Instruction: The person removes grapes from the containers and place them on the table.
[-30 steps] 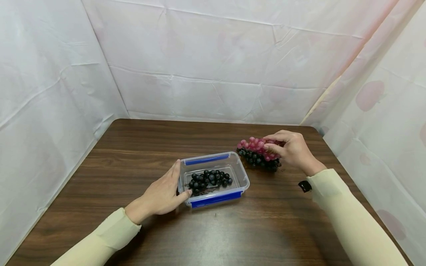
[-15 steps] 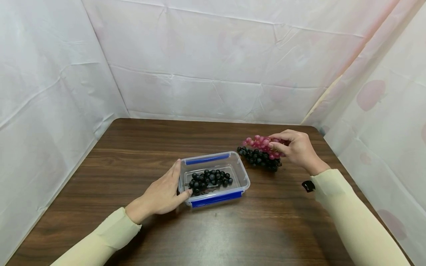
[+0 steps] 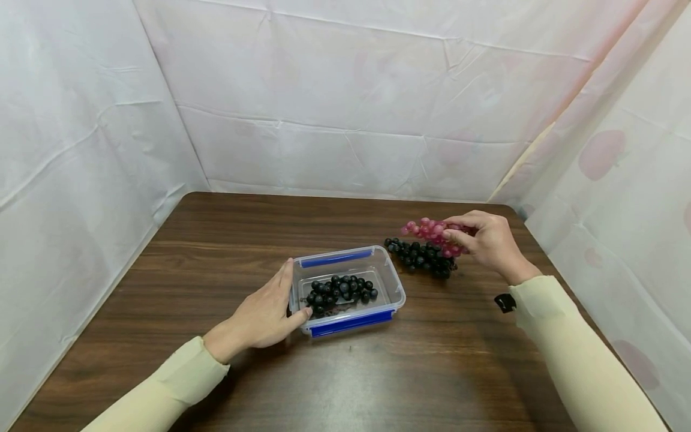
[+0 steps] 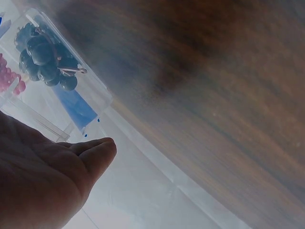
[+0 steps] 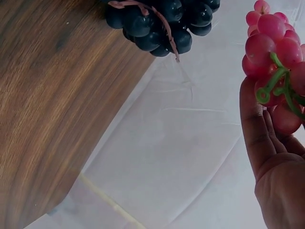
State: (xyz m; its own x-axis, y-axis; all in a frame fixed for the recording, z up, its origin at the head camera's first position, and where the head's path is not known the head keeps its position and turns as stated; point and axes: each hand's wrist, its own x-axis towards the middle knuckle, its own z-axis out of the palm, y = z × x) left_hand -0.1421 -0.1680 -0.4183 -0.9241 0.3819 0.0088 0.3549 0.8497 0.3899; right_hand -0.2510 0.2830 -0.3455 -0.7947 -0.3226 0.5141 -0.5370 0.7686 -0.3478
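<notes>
My right hand (image 3: 484, 243) pinches a bunch of pink grapes (image 3: 430, 230) between thumb and fingers. In the head view this bunch overlaps the far side of a bunch of black grapes (image 3: 418, 257) on the table. The right wrist view shows the green stem of the pink grapes (image 5: 272, 45) and a gap between them and the black grapes (image 5: 147, 26). My left hand (image 3: 261, 312) rests against the left end of a clear plastic food container (image 3: 385, 282), fingers straight, thumb at the near left corner. Another bunch of black grapes (image 3: 342, 291) lies inside it.
The container has blue clips (image 3: 351, 324) along its long sides and stands near the middle of a brown wooden table (image 3: 259, 225). White cloth (image 3: 345, 108) hangs behind the table and along both sides. A black band (image 3: 505, 303) is at the right wrist.
My right hand has moved a short way right with the pink grapes, uncovering more of the black bunch beneath. My left hand and the container stay in place.
</notes>
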